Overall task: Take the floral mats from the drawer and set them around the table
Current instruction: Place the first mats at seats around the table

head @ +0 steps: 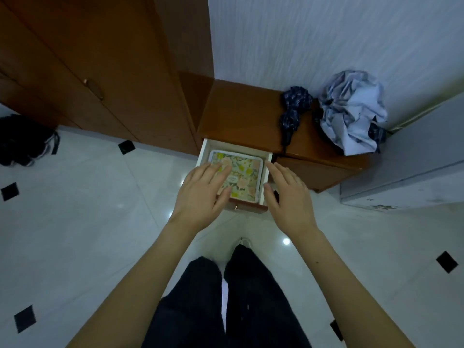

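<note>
Within the open drawer (265, 172), floral mats (244, 172) lie stacked; left hand (203, 190) spread flat above, right hand (288, 194) spread beside. Judged light, flexible; grip opposite edges.

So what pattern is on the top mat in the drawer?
Floral: peach and yellow blooms with green leaves on the mat, white-edged. Head view.
</note>
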A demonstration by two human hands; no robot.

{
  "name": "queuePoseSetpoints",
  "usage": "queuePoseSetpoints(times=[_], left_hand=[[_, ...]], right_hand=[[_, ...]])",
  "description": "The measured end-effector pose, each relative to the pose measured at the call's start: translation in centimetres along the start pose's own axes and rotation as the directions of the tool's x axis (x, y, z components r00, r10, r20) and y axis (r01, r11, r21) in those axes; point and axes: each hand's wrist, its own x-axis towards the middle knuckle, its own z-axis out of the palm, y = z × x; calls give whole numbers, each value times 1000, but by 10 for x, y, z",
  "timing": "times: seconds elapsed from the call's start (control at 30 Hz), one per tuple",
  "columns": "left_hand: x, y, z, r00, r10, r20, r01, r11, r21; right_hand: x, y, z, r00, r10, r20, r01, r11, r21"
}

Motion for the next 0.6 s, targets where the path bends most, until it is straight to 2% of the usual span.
queuePoseSetpoints(times=[0.37, 0.5, 0.6], left_hand=[[123, -92, 103, 978, 141, 156, -149, 988, 45], [152, -132, 135, 940, 247, 238, -280, 953, 115], [167, -161, 170, 914, 272, 301, -316, 942, 110]], right_hand=[[117, 38, 106, 997, 26, 71, -20, 996, -81], [145, 50, 146, 991, 23, 131, 2, 982, -188], [164, 66, 184, 982, 35, 185, 3, 980, -199]])
